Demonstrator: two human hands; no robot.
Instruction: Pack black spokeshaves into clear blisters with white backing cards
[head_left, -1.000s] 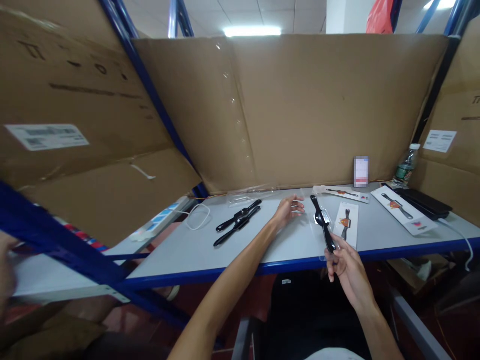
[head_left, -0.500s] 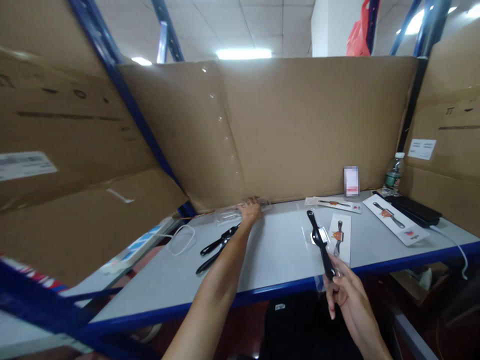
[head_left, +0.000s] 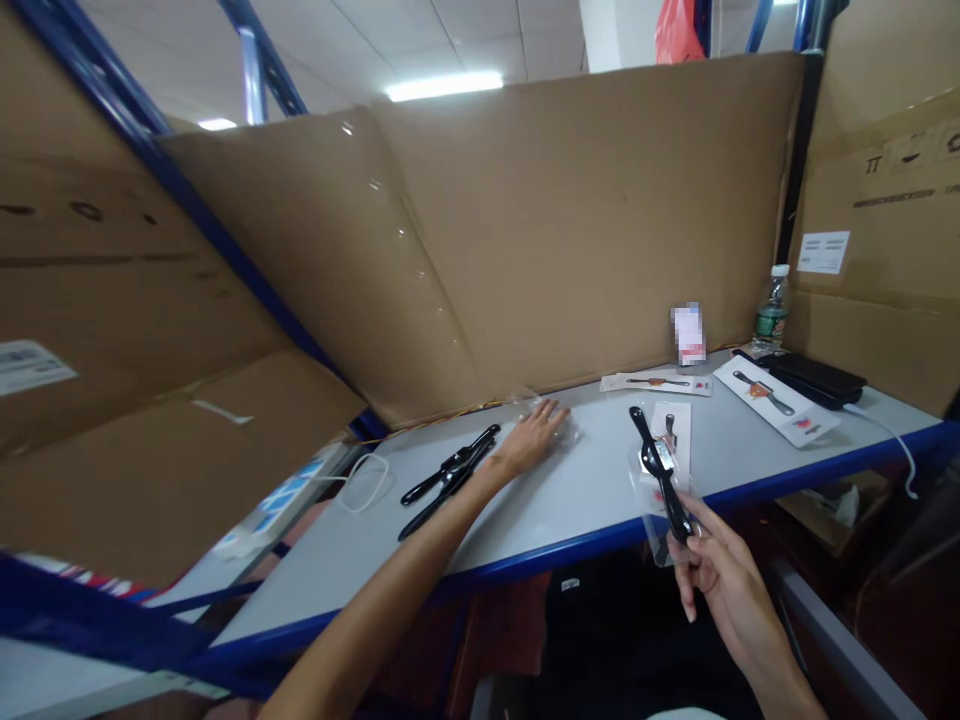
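Observation:
My right hand [head_left: 716, 565] pinches the lower handle of a black spokeshave [head_left: 660, 470], which tilts up over the table's front edge. Clear plastic wrapping [head_left: 658, 535] hangs around the tool, and its metal blade plate shows in the middle. My left hand [head_left: 536, 435] lies palm down on clear plastic packaging [head_left: 568, 432] near the back of the table, fingers stretched out over it. Left of that forearm, two more black spokeshaves [head_left: 450, 475] lie side by side, partly covered by the arm. Behind the held tool is a printed card [head_left: 679, 425] picturing a spokeshave.
More printed cards [head_left: 776, 400] lie at the right and along the back. A phone [head_left: 688, 335] leans on the cardboard wall [head_left: 570, 240], near a water bottle [head_left: 771, 312] and a black device [head_left: 817, 380] with a white cable. Another white cable [head_left: 367, 485] loops at the left edge.
My left hand has slid right along the back of the table, and the clear plastic moved with it. My right hand still holds the spokeshave. The camera view has turned and tilted slightly.

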